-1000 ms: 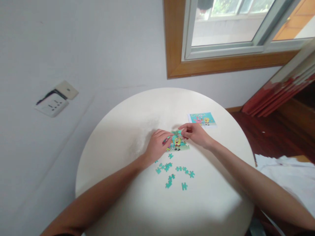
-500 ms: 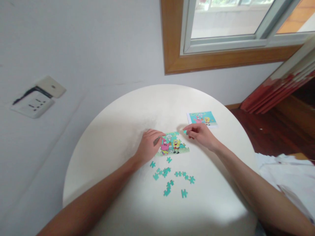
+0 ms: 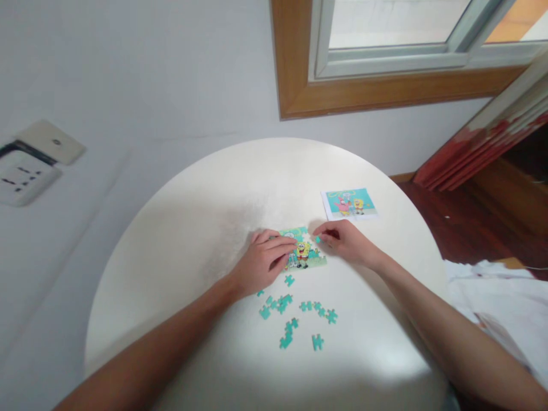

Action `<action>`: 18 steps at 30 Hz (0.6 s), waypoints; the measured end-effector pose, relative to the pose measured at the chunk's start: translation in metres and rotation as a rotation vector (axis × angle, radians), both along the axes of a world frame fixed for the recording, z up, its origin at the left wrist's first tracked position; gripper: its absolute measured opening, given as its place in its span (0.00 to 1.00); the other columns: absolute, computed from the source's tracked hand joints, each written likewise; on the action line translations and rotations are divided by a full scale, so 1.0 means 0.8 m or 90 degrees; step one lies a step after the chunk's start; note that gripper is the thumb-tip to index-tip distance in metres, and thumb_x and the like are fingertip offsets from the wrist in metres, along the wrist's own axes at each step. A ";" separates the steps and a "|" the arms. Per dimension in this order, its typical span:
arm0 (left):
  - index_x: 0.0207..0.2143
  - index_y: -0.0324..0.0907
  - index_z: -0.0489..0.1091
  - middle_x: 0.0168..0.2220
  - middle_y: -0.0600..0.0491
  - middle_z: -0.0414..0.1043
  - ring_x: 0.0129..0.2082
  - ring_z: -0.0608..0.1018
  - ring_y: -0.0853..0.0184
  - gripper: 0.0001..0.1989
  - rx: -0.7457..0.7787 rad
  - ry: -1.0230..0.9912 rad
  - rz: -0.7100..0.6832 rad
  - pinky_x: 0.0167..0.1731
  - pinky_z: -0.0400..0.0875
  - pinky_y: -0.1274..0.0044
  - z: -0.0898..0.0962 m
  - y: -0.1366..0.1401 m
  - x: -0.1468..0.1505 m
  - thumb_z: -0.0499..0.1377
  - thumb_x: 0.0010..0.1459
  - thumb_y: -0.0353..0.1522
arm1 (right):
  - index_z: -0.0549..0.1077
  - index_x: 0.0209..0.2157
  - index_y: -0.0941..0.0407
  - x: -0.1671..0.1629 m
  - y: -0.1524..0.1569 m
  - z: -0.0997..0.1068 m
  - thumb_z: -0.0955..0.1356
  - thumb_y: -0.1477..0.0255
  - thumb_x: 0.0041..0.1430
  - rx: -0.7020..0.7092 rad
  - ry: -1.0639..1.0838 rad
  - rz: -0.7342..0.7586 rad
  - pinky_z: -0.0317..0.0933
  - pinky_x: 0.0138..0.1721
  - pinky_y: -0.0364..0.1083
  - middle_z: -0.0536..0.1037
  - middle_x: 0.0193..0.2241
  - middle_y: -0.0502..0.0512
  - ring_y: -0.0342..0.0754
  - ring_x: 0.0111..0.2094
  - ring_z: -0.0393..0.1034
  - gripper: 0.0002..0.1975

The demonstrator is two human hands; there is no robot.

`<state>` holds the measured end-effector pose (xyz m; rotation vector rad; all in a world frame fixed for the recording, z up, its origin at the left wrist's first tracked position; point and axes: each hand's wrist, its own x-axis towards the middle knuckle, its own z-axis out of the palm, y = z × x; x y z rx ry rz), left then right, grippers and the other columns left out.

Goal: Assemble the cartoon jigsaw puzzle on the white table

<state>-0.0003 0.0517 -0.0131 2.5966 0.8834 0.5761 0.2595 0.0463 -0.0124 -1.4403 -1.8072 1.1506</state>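
My left hand (image 3: 266,258) lies flat over the left part of a partly assembled jigsaw puzzle (image 3: 303,255), its fingers stretched out and covering the pink figure. The yellow cartoon figure shows to the right of my fingertips. At the puzzle's upper right edge, my right hand (image 3: 341,241) pinches a small teal puzzle piece (image 3: 317,239) between thumb and fingers. Loose teal puzzle pieces (image 3: 283,303) are scattered on the near side of the puzzle, with a single piece (image 3: 317,342) closest to me.
Everything rests on a round white table (image 3: 192,222). A printed reference picture (image 3: 350,203) lies beyond my right hand. The wall with a socket (image 3: 28,174) stands at the left, a window (image 3: 398,57) ahead. White papers (image 3: 488,285) are off the table's right side.
My left hand has slid right across the puzzle and now covers the pink figure. My right hand has brought its piece closer to the puzzle's right edge. The camera view has shifted slightly.
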 end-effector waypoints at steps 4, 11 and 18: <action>0.50 0.47 0.73 0.53 0.55 0.74 0.50 0.67 0.60 0.14 0.000 0.003 -0.006 0.50 0.58 0.65 0.000 -0.001 0.000 0.54 0.65 0.28 | 0.78 0.34 0.58 0.000 0.000 0.004 0.62 0.72 0.58 0.032 -0.031 -0.004 0.53 0.29 0.45 0.73 0.24 0.52 0.44 0.26 0.60 0.12; 0.50 0.47 0.73 0.52 0.55 0.74 0.50 0.68 0.61 0.14 -0.001 -0.003 -0.014 0.49 0.59 0.65 0.000 -0.001 0.000 0.55 0.64 0.28 | 0.71 0.33 0.58 -0.005 -0.004 0.003 0.64 0.71 0.58 -0.047 0.049 -0.025 0.49 0.24 0.43 0.64 0.19 0.47 0.41 0.21 0.55 0.06; 0.48 0.48 0.74 0.51 0.54 0.75 0.50 0.69 0.61 0.13 0.000 -0.021 -0.013 0.49 0.60 0.65 -0.001 -0.001 0.000 0.55 0.64 0.28 | 0.71 0.29 0.58 -0.006 -0.005 0.008 0.68 0.70 0.54 -0.134 0.160 -0.044 0.55 0.24 0.44 0.71 0.18 0.50 0.41 0.21 0.62 0.05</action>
